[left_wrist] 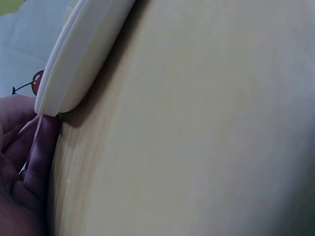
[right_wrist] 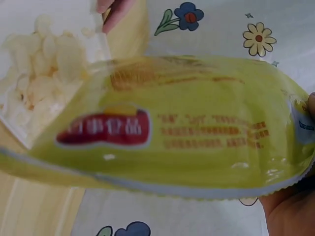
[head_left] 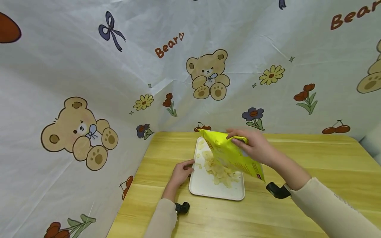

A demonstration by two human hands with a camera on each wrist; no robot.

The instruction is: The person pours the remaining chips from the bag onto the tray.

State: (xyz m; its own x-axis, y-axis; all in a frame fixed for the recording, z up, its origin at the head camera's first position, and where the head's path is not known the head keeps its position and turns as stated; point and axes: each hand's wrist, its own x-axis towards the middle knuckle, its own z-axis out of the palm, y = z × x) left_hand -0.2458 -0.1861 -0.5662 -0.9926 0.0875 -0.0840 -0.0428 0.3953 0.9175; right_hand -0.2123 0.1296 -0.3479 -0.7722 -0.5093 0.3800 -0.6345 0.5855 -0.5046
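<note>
My right hand (head_left: 253, 145) grips a yellow chip bag (head_left: 235, 157) by its upper end. The bag hangs tilted over a white tray (head_left: 208, 191), its printed side facing the camera in the right wrist view. Pale potato chips (head_left: 220, 173) lie heaped on the tray's middle, partly hidden by the bag, with some scattered toward the far left corner. At the tray's left edge, my left hand (head_left: 180, 172) holds the rim; in the left wrist view its fingers (left_wrist: 44, 157) reach to the underside of that rim.
The tray rests on a light wooden table (head_left: 297, 205). A white sheet (head_left: 143, 66) printed with bears and flowers hangs behind and to the left of it. Black wrist cameras (head_left: 278, 190) are strapped at both sleeves.
</note>
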